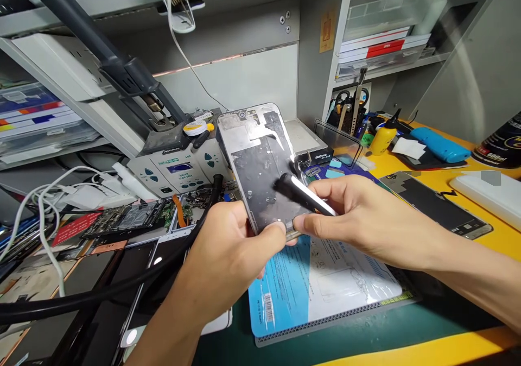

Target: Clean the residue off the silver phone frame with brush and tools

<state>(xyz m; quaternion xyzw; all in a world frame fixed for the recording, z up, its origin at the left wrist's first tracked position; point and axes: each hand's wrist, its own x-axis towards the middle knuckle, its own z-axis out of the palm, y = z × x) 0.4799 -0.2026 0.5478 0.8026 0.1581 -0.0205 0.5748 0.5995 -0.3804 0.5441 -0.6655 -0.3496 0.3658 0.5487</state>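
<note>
A phone part [260, 165], a flat panel with a silvery metal frame and a dark, scuffed centre, is held up and tilted. My left hand [240, 246] grips its lower left edge, thumb across the bottom. Between the fingers of my right hand [345, 208] is a black-and-white brush-like tool [311, 195], its dark, blurred end over the panel's middle. The right thumb is near the panel's lower right corner. Below both hands lies a blue and white package [293, 295] on the green mat [345, 339].
A grey control unit [183, 170] stands behind at the left. A black hose [122, 292] crosses phones at the left, near white cables [40, 192]. At the right are another phone panel [439, 203], a yellow bottle [382, 138], a blue object [439, 144] and a white case [488, 192].
</note>
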